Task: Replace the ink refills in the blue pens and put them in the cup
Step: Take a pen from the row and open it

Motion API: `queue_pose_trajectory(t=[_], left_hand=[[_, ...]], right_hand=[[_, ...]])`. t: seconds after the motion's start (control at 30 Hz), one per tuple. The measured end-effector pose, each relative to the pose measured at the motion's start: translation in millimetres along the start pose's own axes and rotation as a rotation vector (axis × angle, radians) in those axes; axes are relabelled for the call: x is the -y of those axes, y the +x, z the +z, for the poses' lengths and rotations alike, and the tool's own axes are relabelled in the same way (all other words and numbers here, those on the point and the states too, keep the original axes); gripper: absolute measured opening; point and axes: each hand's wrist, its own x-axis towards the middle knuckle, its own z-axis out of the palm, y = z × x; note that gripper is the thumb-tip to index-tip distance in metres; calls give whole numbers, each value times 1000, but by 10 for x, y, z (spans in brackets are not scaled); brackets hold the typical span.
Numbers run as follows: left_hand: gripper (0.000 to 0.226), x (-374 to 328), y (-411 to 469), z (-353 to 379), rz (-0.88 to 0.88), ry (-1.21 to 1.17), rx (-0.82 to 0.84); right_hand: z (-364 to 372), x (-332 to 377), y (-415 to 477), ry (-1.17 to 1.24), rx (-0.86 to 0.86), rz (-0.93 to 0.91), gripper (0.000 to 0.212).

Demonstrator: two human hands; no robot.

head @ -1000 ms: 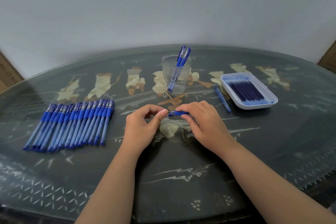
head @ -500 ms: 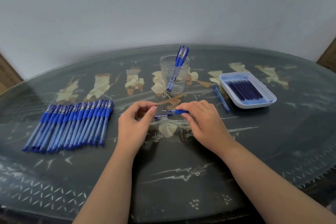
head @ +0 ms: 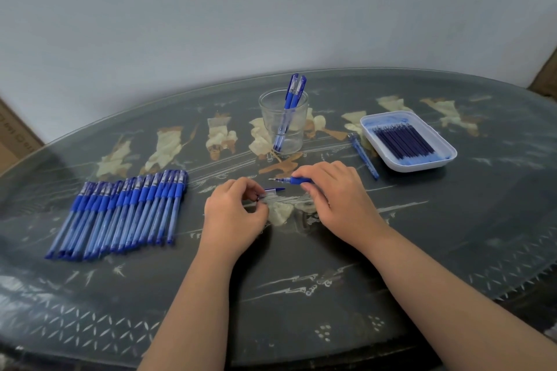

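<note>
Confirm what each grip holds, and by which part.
Right grip pinches the uncapped blue pen by its blue rubber sleeve, tip pointing left. Left grip pinches the pen cap at its clear end.

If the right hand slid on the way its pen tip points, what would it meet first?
Likely the left hand, at the fingertips pinching the cap; the pen in the right hand aims slightly past the cap, but depth is unclear.

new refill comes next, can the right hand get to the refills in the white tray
Probably yes: the refills lie uncovered in the tray, way free, but the right hand grips a pen.
</note>
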Motion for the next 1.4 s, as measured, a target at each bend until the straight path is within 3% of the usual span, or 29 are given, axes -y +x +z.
queue_pose_trajectory(t=[0.27, 0.5, 0.7, 0.8, 1.0, 1.4], left_hand=[[26, 19, 7, -1, -36, -60, -4], [27, -6, 3, -20, -69, -268, -132], [33, -74, -44, -32, 158, -348, -132], [33, -87, -43, -13, 193, -387, -100], [32, -41, -34, 24, 286, -341, -156], [26, 17, -4, 38, 369, -245, -194]], right_hand=[[-10, 22, 1, -4, -18, -11, 26], [-132, 127, 56, -17, -280, -44, 20], [-294, 564, 256, 520, -251, 386, 19], [-272, 631, 293, 672, -199, 496, 16], [-236, 643, 300, 780, -153, 566, 20], [-522, 565, 356, 1025, -259, 571, 12]])
